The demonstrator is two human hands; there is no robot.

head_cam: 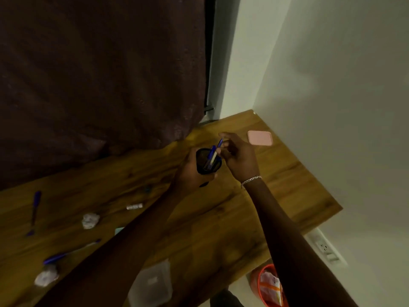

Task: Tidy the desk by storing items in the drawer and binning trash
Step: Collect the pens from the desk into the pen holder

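Black mesh pen cup (208, 161) sits over the far middle of the wooden desk (221, 218), tilted mouth-up toward the camera. Cannot tell if its base touches the wood. Left hand (190, 173) grips it from below and behind, fingers curled round the wall. A couple of blue pens already stand inside.

Right hand (239, 156) pinches one more blue pen (218, 147) near its upper end. Thumb and forefinger are clamped on the barrel, and the lower end is already inside the cup mouth. Silver bracelet (251, 180) on that wrist.

Step, as I read it: collecting loose pens into the cup, this one mid-insert. Next move calls for opening the pinch so the pen drops in, with the cup kept steady and mouth up so nothing spills.

Left to do on the left part of the desk:
- Far loose pen (34, 211) and near loose pen (66, 253), both well apart from the cup, so a long reach across.
- Upper paper ball (90, 220) and lower paper ball (46, 278), likely trash.
- Small white tube (134, 206) between them and the arms.

Clear plastic box (152, 286) sits at the near edge, blurred. Pink flat case (260, 138) lies by the far right corner, just beyond the right hand. Orange bin (257, 282) stands below the desk's near right edge, with paper already in it. Drawer not in view. Dark curtain (99, 74) behind, wall socket (325, 249) on the right wall.
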